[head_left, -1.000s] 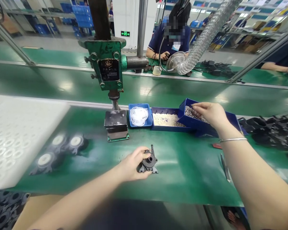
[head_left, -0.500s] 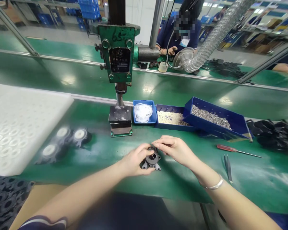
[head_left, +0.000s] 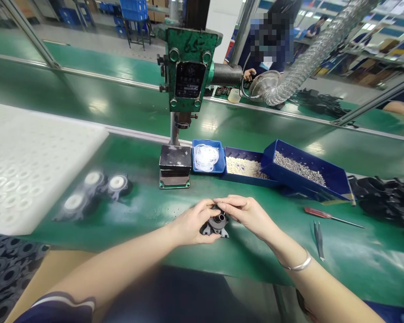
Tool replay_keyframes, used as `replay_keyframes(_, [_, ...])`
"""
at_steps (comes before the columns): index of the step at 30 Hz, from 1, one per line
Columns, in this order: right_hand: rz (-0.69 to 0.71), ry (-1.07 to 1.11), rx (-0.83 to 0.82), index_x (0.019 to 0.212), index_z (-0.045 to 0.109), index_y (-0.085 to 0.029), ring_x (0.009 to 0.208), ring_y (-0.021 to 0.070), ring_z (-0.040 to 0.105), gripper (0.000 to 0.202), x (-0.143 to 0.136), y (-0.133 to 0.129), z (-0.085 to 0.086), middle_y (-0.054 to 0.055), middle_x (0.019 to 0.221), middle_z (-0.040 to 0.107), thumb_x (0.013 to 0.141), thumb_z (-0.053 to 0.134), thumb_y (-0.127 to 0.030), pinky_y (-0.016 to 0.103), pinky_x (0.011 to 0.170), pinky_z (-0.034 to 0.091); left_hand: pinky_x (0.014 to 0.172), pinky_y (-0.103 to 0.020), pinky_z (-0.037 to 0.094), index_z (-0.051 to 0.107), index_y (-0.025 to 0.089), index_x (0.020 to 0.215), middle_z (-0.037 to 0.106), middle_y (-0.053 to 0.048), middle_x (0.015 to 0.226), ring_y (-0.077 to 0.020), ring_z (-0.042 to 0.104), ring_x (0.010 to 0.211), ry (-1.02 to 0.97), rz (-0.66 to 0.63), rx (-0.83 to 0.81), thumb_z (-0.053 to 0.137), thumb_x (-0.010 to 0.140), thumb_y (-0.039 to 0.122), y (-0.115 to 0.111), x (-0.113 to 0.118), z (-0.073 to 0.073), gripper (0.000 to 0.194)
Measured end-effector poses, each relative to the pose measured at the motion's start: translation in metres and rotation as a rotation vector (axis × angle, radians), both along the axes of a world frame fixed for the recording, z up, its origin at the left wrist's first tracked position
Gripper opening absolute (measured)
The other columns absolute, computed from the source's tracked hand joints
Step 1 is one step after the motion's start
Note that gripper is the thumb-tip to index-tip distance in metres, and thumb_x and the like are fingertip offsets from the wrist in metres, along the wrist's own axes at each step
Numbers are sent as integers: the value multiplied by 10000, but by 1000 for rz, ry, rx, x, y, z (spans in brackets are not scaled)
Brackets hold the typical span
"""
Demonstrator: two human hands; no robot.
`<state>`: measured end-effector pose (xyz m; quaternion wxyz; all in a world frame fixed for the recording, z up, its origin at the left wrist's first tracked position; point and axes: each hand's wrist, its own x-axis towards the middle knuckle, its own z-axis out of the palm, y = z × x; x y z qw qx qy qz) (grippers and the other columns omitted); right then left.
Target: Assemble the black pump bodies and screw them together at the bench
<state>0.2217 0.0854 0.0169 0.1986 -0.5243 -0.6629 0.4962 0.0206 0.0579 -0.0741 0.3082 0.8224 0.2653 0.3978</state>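
A dark grey housing with a short black tube at its centre rests on the green bench in front of me. My left hand is closed around its left side, thumb along the front edge and fingers over the top. At the rear edge of the part, my right hand has its thumb and fingertips pinched together, touching or almost touching the left fingertips. Whatever is in that pinch is hidden.
Behind stand a green press, a blue tray of white rings, a bin of cream-coloured bits and a bin of metal pins. A screwdriver and tweezers lie right; housings with white rings left. A co-worker sits opposite.
The view has shifted slightly. My right fingertips have closed in over the rear of the housing, and the small shiny bit seen below them before is out of sight. The left hand keeps its hold.
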Motion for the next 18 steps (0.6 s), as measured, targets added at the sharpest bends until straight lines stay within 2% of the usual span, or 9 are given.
replay_keyframes(3, [-10,-33,58,1053,781,-220,658,141,502,351,-2,-3,-1,0,678,551,870,632,-480,287,649,436,964,-433,557,439,220,1313,414,-148,1276,-269,600,1145,-10,35,18,735,775,342,-1,0,-1,627])
replay_keyframes(6, [-15,-53,38,1078,774,-223,613,130,465,370,-2,-3,-3,-18,636,495,876,623,-494,285,628,420,847,-386,597,475,208,1287,426,-115,1175,-224,626,990,10,76,22,741,762,376,-2,1,-1,612])
replay_keyframes(9, [40,-79,-16,1087,769,-229,621,130,499,385,-2,2,-3,1,707,562,881,611,-513,273,588,410,769,-365,608,486,204,1283,426,-93,1107,-199,606,905,45,100,18,732,763,422,-3,0,-1,615])
replay_keyframes(13, [172,-137,-6,1087,768,-244,792,170,620,349,-4,10,5,38,881,696,913,581,-483,282,702,464,742,-360,612,490,199,1289,422,-78,1050,-204,591,902,69,106,14,713,773,458,-3,-1,1,619])
replay_keyframes(18, [226,-202,32,1095,761,-246,833,185,656,327,0,13,9,39,908,724,928,572,-454,293,747,489,754,-367,615,493,199,1300,424,-74,1044,-218,597,937,88,97,-9,694,786,475,-4,-2,1,618])
